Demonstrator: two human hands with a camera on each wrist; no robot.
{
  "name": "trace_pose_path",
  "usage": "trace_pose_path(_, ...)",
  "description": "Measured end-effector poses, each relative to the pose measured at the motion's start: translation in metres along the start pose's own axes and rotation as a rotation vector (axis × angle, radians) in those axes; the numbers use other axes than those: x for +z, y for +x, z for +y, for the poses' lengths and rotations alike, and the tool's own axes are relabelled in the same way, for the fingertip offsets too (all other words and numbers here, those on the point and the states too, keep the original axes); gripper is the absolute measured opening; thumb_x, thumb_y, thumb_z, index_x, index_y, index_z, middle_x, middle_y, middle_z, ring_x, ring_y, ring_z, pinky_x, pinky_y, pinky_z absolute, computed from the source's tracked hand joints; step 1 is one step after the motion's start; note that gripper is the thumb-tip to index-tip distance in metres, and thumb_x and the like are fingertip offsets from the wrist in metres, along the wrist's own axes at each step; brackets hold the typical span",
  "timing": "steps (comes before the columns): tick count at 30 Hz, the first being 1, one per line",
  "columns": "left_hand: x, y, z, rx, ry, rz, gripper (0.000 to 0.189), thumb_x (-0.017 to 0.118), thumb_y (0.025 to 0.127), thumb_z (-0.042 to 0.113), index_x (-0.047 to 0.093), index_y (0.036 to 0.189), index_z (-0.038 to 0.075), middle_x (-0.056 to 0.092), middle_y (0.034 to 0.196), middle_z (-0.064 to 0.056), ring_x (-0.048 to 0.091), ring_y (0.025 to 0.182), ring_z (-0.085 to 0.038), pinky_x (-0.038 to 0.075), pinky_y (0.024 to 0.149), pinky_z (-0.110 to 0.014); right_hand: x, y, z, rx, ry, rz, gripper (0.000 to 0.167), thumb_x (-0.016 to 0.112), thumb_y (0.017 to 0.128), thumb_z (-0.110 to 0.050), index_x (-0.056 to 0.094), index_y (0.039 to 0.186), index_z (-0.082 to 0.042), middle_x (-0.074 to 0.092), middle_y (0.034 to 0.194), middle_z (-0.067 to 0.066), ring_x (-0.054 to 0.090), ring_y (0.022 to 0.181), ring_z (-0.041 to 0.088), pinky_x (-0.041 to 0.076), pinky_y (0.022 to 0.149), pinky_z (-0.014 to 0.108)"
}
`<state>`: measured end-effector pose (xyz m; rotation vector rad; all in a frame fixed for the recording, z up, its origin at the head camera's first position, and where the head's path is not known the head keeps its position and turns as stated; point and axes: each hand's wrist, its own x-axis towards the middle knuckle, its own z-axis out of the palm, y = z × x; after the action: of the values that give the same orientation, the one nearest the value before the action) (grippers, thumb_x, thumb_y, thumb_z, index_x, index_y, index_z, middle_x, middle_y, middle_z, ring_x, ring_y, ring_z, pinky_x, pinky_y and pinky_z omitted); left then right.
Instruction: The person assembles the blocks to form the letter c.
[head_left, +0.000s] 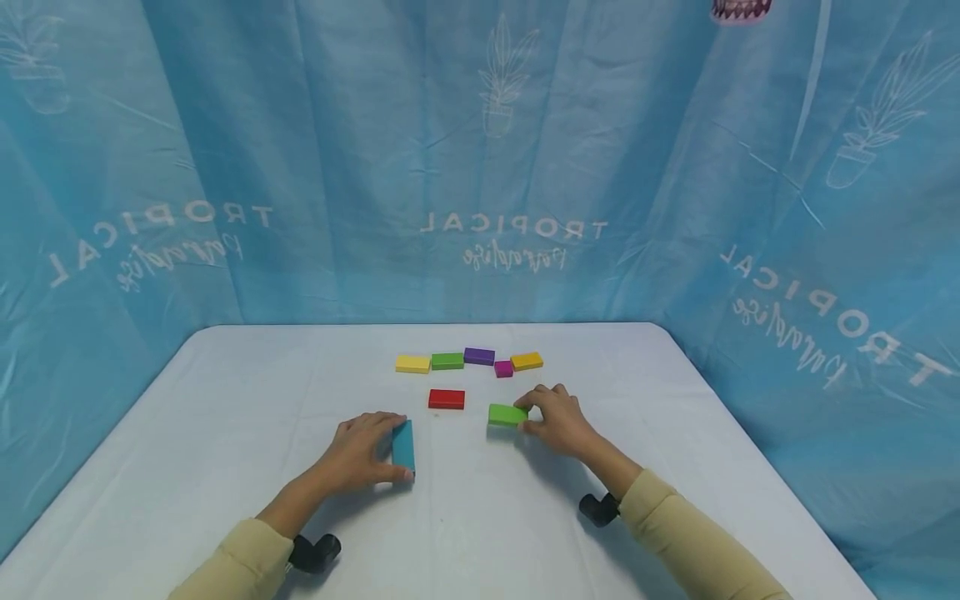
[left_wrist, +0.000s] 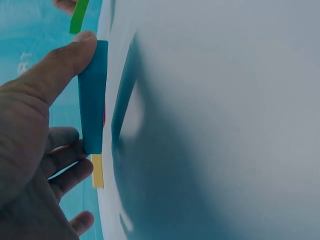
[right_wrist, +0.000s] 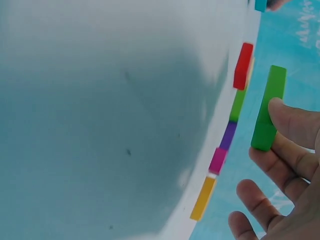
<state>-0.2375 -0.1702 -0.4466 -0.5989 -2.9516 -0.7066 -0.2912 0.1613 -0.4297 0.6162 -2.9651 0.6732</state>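
My left hand [head_left: 362, 454] grips a long blue block [head_left: 403, 447] by its two ends, thumb at the near end and fingertips at the far end. In the left wrist view the blue block [left_wrist: 93, 97] hangs above the tabletop, its shadow falling apart from it. Over to the right, my right hand [head_left: 558, 422] pinches one end of a bright green block [head_left: 507, 414] between thumb and fingers. The right wrist view has this green block [right_wrist: 270, 100] raised off the table, with the other fingers spread below it. Between and beyond the hands lies a red block [head_left: 446, 400].
Toward the back of the white table [head_left: 255, 400] lies a loose row: a yellow block [head_left: 412, 364], a second green block [head_left: 447, 361], a purple block [head_left: 479, 357], a small magenta block [head_left: 503, 369] and an orange-yellow block [head_left: 527, 361]. A blue printed curtain [head_left: 360, 167] surrounds the table's far sides.
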Motion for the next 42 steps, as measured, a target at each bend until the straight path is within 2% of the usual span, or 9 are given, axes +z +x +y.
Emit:
trace_pose_path(5,0.008,-0.006,0.008,-0.013,0.017,-0.012,0.085,0.083,0.068,0.051,0.054,0.135,0.007,0.053,0.134,-0.012,0.043,0.127,-0.033,0.026,0.102,-0.062,0.001,-0.014,-0.005,-0.015,0.046,0.044,0.029,0.078,0.081,-0.019,0.071,0.109,-0.015,0.061,0.097,-0.008,0.045,0.094,0.019,0.036,0.08,0.04)
trace_pose_path(11,0.014,-0.016,0.019,-0.032,0.026,-0.016,0.086,0.084,0.066,0.052,0.056,0.133,0.006,0.055,0.132,-0.011,0.045,0.125,-0.032,0.028,0.101,-0.061,0.005,-0.032,-0.013,0.025,0.153,0.07,0.031,0.08,0.079,-0.017,0.072,0.108,-0.016,0.063,0.097,-0.009,0.047,0.094,0.018,0.037,0.078,0.038)
trace_pose_path(17,0.017,-0.022,0.027,-0.044,0.039,-0.01,0.085,0.085,0.065,0.05,0.057,0.132,0.006,0.056,0.13,-0.011,0.046,0.124,-0.032,0.029,0.101,-0.061,0.01,-0.049,-0.019,0.031,0.261,0.053,0.03,0.081,0.078,-0.015,0.073,0.107,-0.014,0.062,0.096,-0.009,0.049,0.093,0.018,0.042,0.073,0.034)
trace_pose_path(23,0.018,-0.026,0.033,-0.039,0.048,-0.008,0.086,0.084,0.066,0.052,0.056,0.132,0.006,0.056,0.13,-0.01,0.047,0.124,-0.03,0.028,0.101,-0.06,0.016,-0.066,-0.03,0.05,0.33,0.03,0.029,0.082,0.076,-0.017,0.072,0.103,-0.013,0.059,0.09,-0.009,0.051,0.089,0.016,0.045,0.073,0.031)
trace_pose_path(32,0.021,-0.03,0.038,-0.034,0.059,0.007,0.087,0.084,0.065,0.053,0.056,0.133,0.006,0.056,0.131,-0.009,0.046,0.124,-0.029,0.028,0.102,-0.06,0.023,-0.084,-0.047,0.023,0.376,-0.003,0.03,0.083,0.075,-0.021,0.069,0.1,-0.011,0.057,0.087,-0.008,0.052,0.082,0.014,0.044,0.068,0.026)
trace_pose_path(42,0.024,-0.035,0.041,-0.003,0.047,0.033,0.084,0.085,0.065,0.051,0.057,0.131,0.006,0.057,0.129,-0.008,0.047,0.123,-0.029,0.028,0.101,-0.061,0.03,-0.095,-0.064,-0.007,0.417,-0.058,0.031,0.085,0.072,-0.021,0.067,0.095,-0.013,0.056,0.086,-0.008,0.052,0.08,0.008,0.043,0.069,0.024)
